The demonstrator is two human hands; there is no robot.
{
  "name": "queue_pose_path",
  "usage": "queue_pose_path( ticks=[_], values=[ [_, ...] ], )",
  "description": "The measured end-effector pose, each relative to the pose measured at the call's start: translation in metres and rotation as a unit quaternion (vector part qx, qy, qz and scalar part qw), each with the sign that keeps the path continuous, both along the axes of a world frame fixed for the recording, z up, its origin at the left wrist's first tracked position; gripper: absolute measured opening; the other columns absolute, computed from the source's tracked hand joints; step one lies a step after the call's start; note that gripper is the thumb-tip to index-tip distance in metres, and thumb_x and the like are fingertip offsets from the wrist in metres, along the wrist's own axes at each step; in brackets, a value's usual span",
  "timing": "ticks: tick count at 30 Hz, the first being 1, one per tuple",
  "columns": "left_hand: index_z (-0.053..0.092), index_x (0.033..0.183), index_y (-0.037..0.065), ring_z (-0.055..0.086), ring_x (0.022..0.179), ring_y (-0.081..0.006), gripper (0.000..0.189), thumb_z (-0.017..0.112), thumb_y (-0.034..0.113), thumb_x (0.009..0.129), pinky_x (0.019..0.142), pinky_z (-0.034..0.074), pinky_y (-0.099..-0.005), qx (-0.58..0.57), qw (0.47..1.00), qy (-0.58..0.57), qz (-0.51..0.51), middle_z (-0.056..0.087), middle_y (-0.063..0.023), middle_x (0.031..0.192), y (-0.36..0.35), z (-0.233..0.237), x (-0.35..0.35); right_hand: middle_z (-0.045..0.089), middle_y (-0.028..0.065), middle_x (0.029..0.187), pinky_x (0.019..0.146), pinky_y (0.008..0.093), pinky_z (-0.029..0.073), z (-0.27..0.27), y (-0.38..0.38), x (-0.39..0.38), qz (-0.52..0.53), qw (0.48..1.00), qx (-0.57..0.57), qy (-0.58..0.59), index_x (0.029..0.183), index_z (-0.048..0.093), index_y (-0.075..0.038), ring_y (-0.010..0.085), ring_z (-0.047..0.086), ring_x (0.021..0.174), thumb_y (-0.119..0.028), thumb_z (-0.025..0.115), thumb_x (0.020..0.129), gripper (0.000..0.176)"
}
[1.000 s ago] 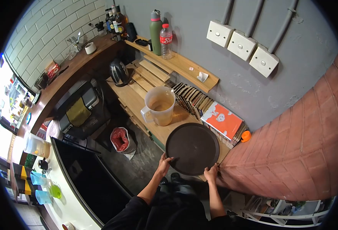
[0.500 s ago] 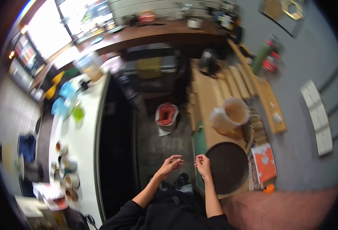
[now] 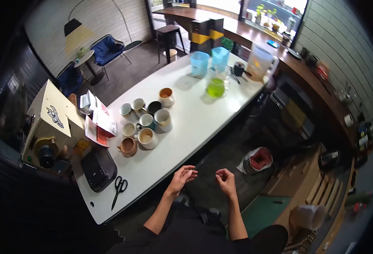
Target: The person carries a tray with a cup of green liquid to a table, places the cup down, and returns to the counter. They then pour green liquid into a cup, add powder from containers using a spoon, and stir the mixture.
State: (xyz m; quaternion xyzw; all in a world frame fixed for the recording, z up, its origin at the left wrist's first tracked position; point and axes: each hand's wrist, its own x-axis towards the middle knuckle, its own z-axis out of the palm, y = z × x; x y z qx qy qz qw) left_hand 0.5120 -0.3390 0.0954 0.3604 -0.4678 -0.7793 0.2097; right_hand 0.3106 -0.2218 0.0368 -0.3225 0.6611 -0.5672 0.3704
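Observation:
My left hand (image 3: 182,180) is raised in front of my body, near the front edge of the white counter (image 3: 199,118). Its fingers are apart and slightly bent, and it holds nothing. Over the dark floor, my right hand (image 3: 225,182) is also raised, its fingers loosely curled with nothing visible in them. Neither hand touches anything. On the counter stand several mugs, among them a brown mug (image 3: 128,147) and a cream mug (image 3: 147,138). Black scissors (image 3: 118,190) lie near the counter's near end. Farther off stands a clear jug of green liquid (image 3: 216,88).
Two blue containers, one of them a blue container (image 3: 199,64), and a large clear tub (image 3: 259,63) stand at the far end. A beige machine (image 3: 51,122) and a black tray (image 3: 99,168) are at left. A lined bin (image 3: 256,161) sits on the floor, wooden cabinets (image 3: 296,173) at right.
My view has swung left, so the counter with mugs now fills the middle and the right-hand shelf has slid to the edge. Both hands keep about the same raised pose.

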Motion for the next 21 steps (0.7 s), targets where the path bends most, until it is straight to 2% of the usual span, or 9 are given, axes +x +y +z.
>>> queue_pose_path(
  ticks=[3,5,11,17,21],
  values=[
    [0.052,0.125,0.004,0.06,0.103,-0.0152,0.031,0.052,0.021,0.099,0.091,0.047,-0.0289,-0.034,0.999,0.014,-0.006,0.062,-0.0085,0.112,-0.033,0.008,0.008,0.059,-0.0009,0.069,0.057,0.0205,0.046,0.004,-0.04,0.003,0.013,1.0,0.004,0.026,0.089,0.061,-0.001,0.0057,0.056,0.062,-0.001,0.061,0.089,0.001],
    [0.052,0.124,0.003,0.06,0.103,-0.015,0.031,0.053,0.02,0.098,0.092,0.047,-0.0288,-0.047,0.999,0.028,0.001,0.062,-0.0089,0.112,-0.052,0.011,0.011,0.06,0.0012,0.067,0.055,0.0218,0.046,0.004,-0.063,0.003,-0.003,0.997,-0.027,0.069,0.087,0.062,0.001,0.0074,0.059,0.06,-0.004,0.059,0.091,0.006],
    [0.052,0.123,0.0,0.06,0.103,-0.0162,0.03,0.056,0.014,0.096,0.095,0.047,-0.0301,-0.099,0.993,0.057,0.038,0.062,-0.0102,0.11,-0.087,0.022,0.012,0.061,0.003,0.065,0.054,0.0217,0.046,0.032,-0.112,-0.012,-0.016,0.997,-0.036,0.063,0.087,0.061,0.001,0.0083,0.059,0.058,-0.008,0.057,0.093,0.012],
    [0.049,0.124,-0.001,0.059,0.107,-0.02,0.029,0.051,0.012,0.098,0.098,0.046,-0.0341,-0.133,0.988,0.056,0.049,0.06,-0.0128,0.113,-0.114,0.031,-0.011,0.059,0.0028,0.064,0.054,0.0216,0.044,0.042,-0.167,-0.047,-0.01,0.997,-0.057,0.047,0.087,0.061,0.002,0.0077,0.057,0.058,-0.007,0.056,0.094,0.013],
    [0.049,0.125,-0.002,0.058,0.109,-0.0196,0.03,0.052,0.011,0.097,0.098,0.046,-0.0347,-0.142,0.986,0.056,0.064,0.059,-0.0119,0.114,-0.135,0.028,-0.042,0.059,0.0039,0.065,0.057,0.0226,0.047,0.042,-0.222,-0.074,0.072,0.994,-0.054,0.062,0.087,0.06,0.004,0.0087,0.058,0.059,-0.007,0.055,0.095,0.014]
  ],
)
